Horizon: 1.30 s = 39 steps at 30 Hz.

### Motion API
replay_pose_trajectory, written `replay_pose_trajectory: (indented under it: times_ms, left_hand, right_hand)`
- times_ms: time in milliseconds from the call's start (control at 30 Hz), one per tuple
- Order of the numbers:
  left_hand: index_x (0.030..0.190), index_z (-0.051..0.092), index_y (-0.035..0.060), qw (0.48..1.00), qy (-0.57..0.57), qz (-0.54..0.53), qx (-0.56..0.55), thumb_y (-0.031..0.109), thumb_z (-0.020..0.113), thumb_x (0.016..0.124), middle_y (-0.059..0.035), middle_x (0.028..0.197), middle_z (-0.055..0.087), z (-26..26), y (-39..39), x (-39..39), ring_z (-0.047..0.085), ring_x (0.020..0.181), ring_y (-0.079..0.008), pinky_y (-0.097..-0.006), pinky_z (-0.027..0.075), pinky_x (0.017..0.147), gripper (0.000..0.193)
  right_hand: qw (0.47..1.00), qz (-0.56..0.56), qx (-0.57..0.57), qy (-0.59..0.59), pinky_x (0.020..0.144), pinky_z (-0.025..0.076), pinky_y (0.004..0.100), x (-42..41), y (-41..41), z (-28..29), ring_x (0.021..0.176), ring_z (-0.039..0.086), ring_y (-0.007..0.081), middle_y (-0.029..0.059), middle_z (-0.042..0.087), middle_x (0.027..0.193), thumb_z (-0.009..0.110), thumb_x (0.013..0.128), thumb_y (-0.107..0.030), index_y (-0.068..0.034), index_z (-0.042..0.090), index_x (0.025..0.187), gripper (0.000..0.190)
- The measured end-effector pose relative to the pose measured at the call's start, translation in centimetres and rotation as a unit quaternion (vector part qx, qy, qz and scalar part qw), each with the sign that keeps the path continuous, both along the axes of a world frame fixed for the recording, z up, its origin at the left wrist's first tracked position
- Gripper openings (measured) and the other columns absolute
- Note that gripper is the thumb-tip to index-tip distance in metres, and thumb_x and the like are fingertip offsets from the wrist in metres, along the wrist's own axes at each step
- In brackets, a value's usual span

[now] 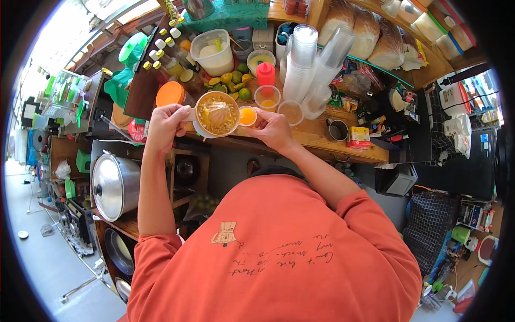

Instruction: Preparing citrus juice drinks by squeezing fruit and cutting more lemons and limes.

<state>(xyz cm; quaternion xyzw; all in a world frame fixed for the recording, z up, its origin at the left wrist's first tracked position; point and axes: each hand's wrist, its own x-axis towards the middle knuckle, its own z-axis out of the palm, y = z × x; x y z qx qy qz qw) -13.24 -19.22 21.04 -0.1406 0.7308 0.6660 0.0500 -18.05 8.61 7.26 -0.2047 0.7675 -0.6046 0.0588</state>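
My left hand (169,122) grips the handle of a citrus juicer (217,113), whose ribbed cone sits amid pale seeds and pulp. Held in the fingers of my right hand (274,128) is a small cup of orange liquid (248,116), close against the juicer's right rim. Just beyond it stands a transparent plastic cup (267,95) with some orange liquid at its bottom, beside another transparent cup (291,113). Whole limes (244,94) and cut citrus pieces (220,88) lie behind the juicer. To its left is a jar with an orange lid (169,93).
A red squeeze bottle (265,73) and tall stacks of plastic cups (299,64) rise from the wooden counter (312,137). Behind the citrus is a white tub (212,51). A metal mug (337,130) stands right; a large lidded pot (114,187) sits lower left.
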Motion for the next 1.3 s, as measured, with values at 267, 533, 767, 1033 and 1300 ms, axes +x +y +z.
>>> replay_pose_trajectory:
  times_ms: [267, 533, 767, 1033, 1300]
  left_hand:
    - [0.090, 0.060, 0.0034, 0.985, -0.001, -0.005, 0.171, 0.017, 0.060, 0.100, 0.0046, 0.066, 0.046, -5.0, -3.2, -0.9, 0.035, 0.052, -0.0012, -0.0192, 0.033, 0.048, 0.017]
    - [0.099, 0.060, 0.0002, 0.956, 0.028, -0.050, 0.287, 0.015, 0.054, 0.103, 0.0018, 0.073, 0.049, -10.3, -2.8, -3.0, 0.037, 0.059, -0.0044, -0.0216, 0.034, 0.055, 0.017]
    - [0.097, 0.063, 0.0017, 0.950, -0.002, -0.078, 0.303, 0.015, 0.060, 0.102, 0.0039, 0.070, 0.048, -12.6, -2.8, -5.3, 0.038, 0.059, -0.0038, -0.0219, 0.034, 0.053, 0.014]
    - [0.089, 0.063, 0.0011, 0.953, -0.002, -0.214, 0.217, 0.017, 0.064, 0.098, 0.0025, 0.067, 0.050, -4.5, -1.4, -10.3, 0.040, 0.054, -0.0038, -0.0209, 0.034, 0.049, 0.018]
    - [0.081, 0.064, 0.0009, 0.949, 0.026, -0.312, 0.044, 0.015, 0.065, 0.097, 0.0039, 0.064, 0.049, 2.2, 1.9, -13.4, 0.039, 0.050, -0.0030, -0.0208, 0.030, 0.044, 0.022]
  right_hand:
    - [0.998, -0.056, -0.015, -0.015, 0.060, 0.049, 0.0210, 0.2, -0.6, -0.1, 0.062, 0.057, 0.0030, 0.0000, 0.068, 0.075, 0.084, 0.078, -0.022, -0.005, 0.069, 0.122, 0.050]
    - [0.987, -0.146, -0.060, -0.012, 0.059, 0.048, 0.0193, 2.1, 2.0, 0.1, 0.064, 0.056, 0.0000, -0.0019, 0.070, 0.078, 0.084, 0.079, -0.017, -0.004, 0.070, 0.122, 0.047]
    - [0.964, -0.263, -0.018, -0.030, 0.059, 0.047, 0.0175, 4.4, 5.7, 0.2, 0.066, 0.055, -0.0015, -0.0063, 0.070, 0.082, 0.085, 0.078, -0.010, -0.005, 0.071, 0.121, 0.046]
    - [0.959, -0.282, -0.015, -0.020, 0.058, 0.046, 0.0187, 4.8, 4.2, 0.8, 0.063, 0.053, -0.0010, -0.0062, 0.070, 0.081, 0.085, 0.077, -0.011, -0.006, 0.072, 0.120, 0.045]
    - [0.968, -0.250, -0.008, 0.013, 0.056, 0.046, 0.0207, 3.5, 2.3, 1.3, 0.060, 0.054, 0.0018, -0.0023, 0.066, 0.070, 0.087, 0.075, -0.018, -0.002, 0.071, 0.121, 0.051]
